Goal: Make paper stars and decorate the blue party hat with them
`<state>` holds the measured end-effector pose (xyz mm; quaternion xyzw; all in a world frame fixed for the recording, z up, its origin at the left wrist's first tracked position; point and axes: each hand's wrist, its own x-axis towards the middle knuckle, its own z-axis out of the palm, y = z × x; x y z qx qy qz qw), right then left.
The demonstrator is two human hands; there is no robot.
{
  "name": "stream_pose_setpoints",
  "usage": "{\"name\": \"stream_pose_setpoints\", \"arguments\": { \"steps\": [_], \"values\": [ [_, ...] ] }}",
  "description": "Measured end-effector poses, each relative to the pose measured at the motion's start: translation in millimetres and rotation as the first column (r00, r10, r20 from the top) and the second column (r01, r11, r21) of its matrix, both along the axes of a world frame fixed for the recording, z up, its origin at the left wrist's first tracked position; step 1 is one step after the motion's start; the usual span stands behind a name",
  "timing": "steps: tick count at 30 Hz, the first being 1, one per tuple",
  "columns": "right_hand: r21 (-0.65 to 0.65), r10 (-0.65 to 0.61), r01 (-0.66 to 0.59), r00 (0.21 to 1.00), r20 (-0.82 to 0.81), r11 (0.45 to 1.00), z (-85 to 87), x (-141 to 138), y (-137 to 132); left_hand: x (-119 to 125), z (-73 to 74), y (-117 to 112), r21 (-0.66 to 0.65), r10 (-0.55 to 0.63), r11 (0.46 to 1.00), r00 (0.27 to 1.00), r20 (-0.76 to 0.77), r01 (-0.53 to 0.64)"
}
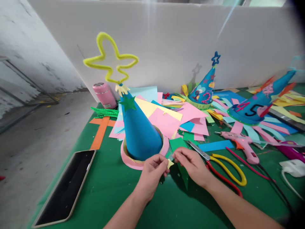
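Note:
My left hand (152, 173) pinches a small yellow paper star (170, 163) just in front of a blue paper cone hat (139, 130). My right hand (190, 163) is closed in a pinch beside the star, its fingertips touching the star's upper edge and a bit of clear tape. The hat stands in a pink paper ring (128, 159), carries a green star (128, 103) and is topped by a yellow pipe-cleaner star (111, 57). A green paper piece (179, 146) lies under my right hand.
Scissors with red and yellow handles (224, 168) lie right of my right hand, a pink glue gun (240, 143) beyond. A tablet (65, 186) lies at the left on the green table (107, 197). Coloured sheets (166, 119), two more cone hats (205, 87) (259, 103) and a pink bottle (105, 95) sit behind.

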<state>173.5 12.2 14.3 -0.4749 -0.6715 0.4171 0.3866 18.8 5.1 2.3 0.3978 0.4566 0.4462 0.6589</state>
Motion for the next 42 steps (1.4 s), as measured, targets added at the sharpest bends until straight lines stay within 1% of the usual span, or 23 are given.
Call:
{"name": "stream_pose_setpoints", "arguments": {
  "steps": [3, 6, 8, 13, 17, 21, 25, 30, 35, 38, 42],
  "values": [
    [-0.061, -0.040, 0.039, 0.999, -0.009, 0.997, 4.8, 2.3, -1.0, -0.3, -2.7, -0.1, -0.002, 0.039, 0.999, 0.999, -0.004, -0.039],
    [-0.147, -0.005, 0.002, 1.000, -0.022, 0.989, 6.2, -2.6, -5.5, -0.6, -3.9, -0.7, -0.005, 0.064, 0.998, 0.998, -0.007, -0.064],
    [-0.195, -0.003, -0.011, 0.997, -0.072, 0.981, 3.4, -9.5, -8.5, -0.5, -3.7, -1.0, -0.004, 0.076, 0.997, 0.997, 0.002, -0.076],
    [-0.221, -0.089, 0.043, 0.975, -0.203, 0.974, -5.7, -23.1, -9.1, -0.4, -0.2, -0.7, -0.006, 0.090, 0.996, 0.996, 0.018, -0.090],
    [-0.250, -0.122, 0.060, 0.963, -0.242, 0.966, -3.7, -23.1, -6.1, -1.2, 3.0, -0.8, -0.019, 0.071, 0.997, 0.997, 0.037, -0.071],
    [-0.225, -0.128, 0.073, 0.962, -0.240, 0.972, 1.9, -22.8, -5.1, -1.9, 5.6, -1.6, -0.028, 0.064, 0.998, 0.994, 0.085, -0.062],
    [-0.179, -0.135, 0.090, 0.957, -0.258, 0.980, 3.2, -25.0, -6.1, -0.6, 8.4, -2.1, -0.046, 0.076, 0.996, 0.991, 0.114, -0.071],
    [-0.142, -0.130, 0.100, 0.966, -0.222, 0.985, 1.4, -24.3, -8.2, 0.5, 9.2, -0.9, -0.055, 0.097, 0.994, 0.991, 0.087, -0.092],
    [-0.188, -0.138, 0.091, 0.956, -0.258, 0.978, 0.1, -21.3, -8.7, -0.9, 7.3, -0.8, -0.101, 0.096, 0.991, 0.992, 0.077, -0.088],
    [-0.177, -0.118, 0.074, 0.960, -0.254, 0.981, -3.3, -21.8, -9.2, -1.1, 7.3, -1.6, -0.105, 0.090, 0.991, 0.993, 0.078, -0.082],
    [-0.157, -0.149, 0.117, 0.966, -0.212, 0.981, -8.1, -23.9, -10.5, -1.0, 8.5, -1.3, -0.109, 0.056, 0.993, 0.994, 0.091, -0.046]
  ]
}}
